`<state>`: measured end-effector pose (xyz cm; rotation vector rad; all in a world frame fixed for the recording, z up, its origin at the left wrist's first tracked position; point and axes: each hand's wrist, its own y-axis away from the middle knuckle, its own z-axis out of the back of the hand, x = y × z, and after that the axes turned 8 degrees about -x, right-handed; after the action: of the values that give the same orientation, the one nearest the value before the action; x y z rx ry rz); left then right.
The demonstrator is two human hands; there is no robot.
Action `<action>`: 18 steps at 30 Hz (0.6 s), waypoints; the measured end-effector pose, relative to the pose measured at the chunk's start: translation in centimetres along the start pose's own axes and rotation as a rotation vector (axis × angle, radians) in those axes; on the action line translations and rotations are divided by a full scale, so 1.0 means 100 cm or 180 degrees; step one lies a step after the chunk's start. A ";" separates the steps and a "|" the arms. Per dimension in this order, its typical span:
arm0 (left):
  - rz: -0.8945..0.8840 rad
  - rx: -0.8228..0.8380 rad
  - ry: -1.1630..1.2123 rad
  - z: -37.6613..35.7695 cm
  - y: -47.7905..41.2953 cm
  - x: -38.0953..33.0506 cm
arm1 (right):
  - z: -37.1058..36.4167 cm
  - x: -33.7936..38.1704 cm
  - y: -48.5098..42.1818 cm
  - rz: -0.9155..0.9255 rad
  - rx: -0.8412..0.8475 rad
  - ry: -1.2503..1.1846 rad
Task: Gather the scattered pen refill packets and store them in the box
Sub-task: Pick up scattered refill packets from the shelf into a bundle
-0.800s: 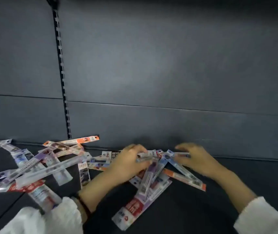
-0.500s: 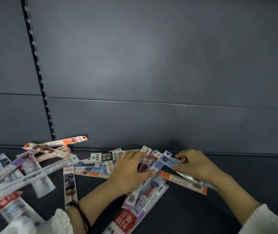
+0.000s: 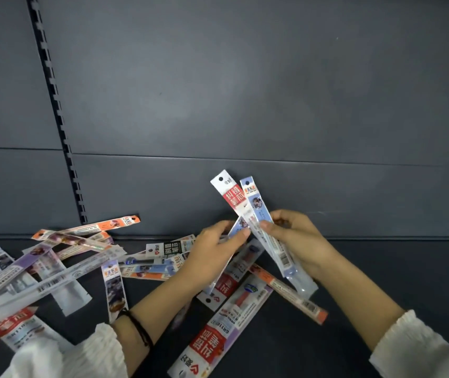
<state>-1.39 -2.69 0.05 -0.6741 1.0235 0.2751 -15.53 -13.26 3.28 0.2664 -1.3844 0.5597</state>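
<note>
Several long pen refill packets lie scattered on a dark shelf (image 3: pixel 381 268), mostly at the left (image 3: pixel 43 271) and in the middle. My right hand (image 3: pixel 297 241) grips a red-and-white packet (image 3: pixel 230 196) and a blue packet (image 3: pixel 256 203), lifted off the shelf with their tops pointing up. My left hand (image 3: pixel 215 251) pinches another blue packet (image 3: pixel 241 225) that crosses beneath them. A large packet with red lettering (image 3: pixel 217 331) lies under my forearms. No box is in view.
The dark back panel (image 3: pixel 245 105) rises right behind the packets, with a slotted upright rail (image 3: pixel 57 118) at the left. An orange packet (image 3: pixel 108 223) leans at the foot of the panel. White sleeves cover both wrists; a black band circles my left wrist (image 3: pixel 138 327).
Both hands were pressed flat on the packets in the middle of the shelf. They have closed on a few packets and raised them, tops up, in front of the back panel.
</note>
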 end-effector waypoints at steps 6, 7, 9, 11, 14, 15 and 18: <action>0.0504 0.0191 0.1109 0.001 0.008 -0.010 | -0.035 0.005 0.009 -0.0329 0.0015 -0.1370; 0.0596 0.0134 0.1294 0.000 0.010 -0.009 | -0.040 0.003 0.012 -0.0402 0.0016 -0.1460; 0.0825 0.0032 0.1696 -0.001 0.011 -0.006 | -0.047 -0.002 0.017 -0.0548 -0.0008 -0.1575; 0.1002 -0.0053 0.2028 -0.001 0.011 -0.004 | -0.051 -0.008 0.020 -0.0610 -0.0117 -0.1597; 0.1165 -0.0015 0.2217 -0.003 0.014 -0.003 | -0.055 -0.012 0.023 -0.0478 -0.0234 -0.1440; 0.1225 -0.0004 0.2244 -0.005 0.014 -0.003 | -0.057 -0.013 0.024 -0.0396 -0.0243 -0.1377; 0.1301 -0.0014 0.2371 -0.006 0.014 -0.002 | -0.062 -0.012 0.029 -0.0059 -0.0231 -0.1149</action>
<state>-2.62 -1.96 -0.50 -0.5725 1.8814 0.3921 -11.91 -8.04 0.53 0.3325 -1.7456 0.4586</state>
